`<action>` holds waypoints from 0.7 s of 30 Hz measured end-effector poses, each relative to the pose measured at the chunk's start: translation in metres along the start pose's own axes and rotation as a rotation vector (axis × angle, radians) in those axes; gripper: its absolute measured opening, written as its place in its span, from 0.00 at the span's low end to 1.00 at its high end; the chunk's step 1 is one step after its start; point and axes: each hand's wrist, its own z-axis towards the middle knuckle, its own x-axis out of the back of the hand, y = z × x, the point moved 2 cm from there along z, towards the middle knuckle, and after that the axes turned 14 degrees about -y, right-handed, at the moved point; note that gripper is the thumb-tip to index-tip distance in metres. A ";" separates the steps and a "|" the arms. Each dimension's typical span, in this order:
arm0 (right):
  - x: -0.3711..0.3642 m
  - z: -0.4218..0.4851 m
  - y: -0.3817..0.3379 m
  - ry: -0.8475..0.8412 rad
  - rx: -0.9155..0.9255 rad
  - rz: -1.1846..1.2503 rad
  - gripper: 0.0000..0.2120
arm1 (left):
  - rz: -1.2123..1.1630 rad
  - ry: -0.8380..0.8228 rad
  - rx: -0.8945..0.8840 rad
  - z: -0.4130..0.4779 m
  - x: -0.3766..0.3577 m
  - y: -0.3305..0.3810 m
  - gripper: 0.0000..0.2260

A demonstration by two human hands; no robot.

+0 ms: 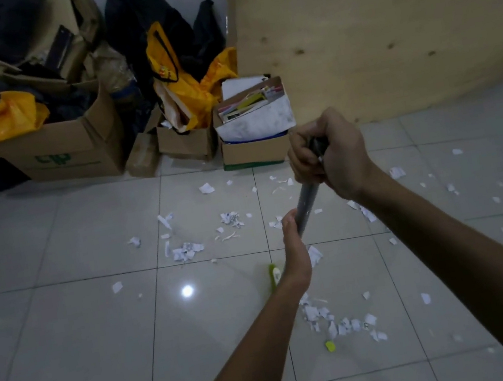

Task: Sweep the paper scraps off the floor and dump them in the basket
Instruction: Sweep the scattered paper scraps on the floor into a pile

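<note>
Floor tiles (71, 353): glossy, pale, with thin grout lines. A hard stroke would likely send light scraps skating apart.
Cardboard boxes (70, 147): matte, creased, flaps open, yellow plastic bags stuffed inside. Scraps pushed that way could lodge in the gaps between them.
Paper scraps (187, 251): thin, white, torn and irregular, strewn on the floor from centre to right.
Broom head (273, 278): green, largely hidden behind the lower hand.
Left hand (295, 249): wrapped round the lower handle.
Broom handle (307, 201): smooth dark tube, tilted.
Right hand (326, 158): clenched round the handle's top end. A loose hold would let the stroke wander.
Plywood board (381, 19): pale, knotted grain. Scraps may slip against its bottom edge.
Basket: not in view, so the dump route is unconfirmed.
</note>
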 end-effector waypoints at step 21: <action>-0.096 0.078 -0.048 0.039 0.082 0.131 0.16 | -0.032 0.016 -0.025 -0.036 0.098 0.071 0.11</action>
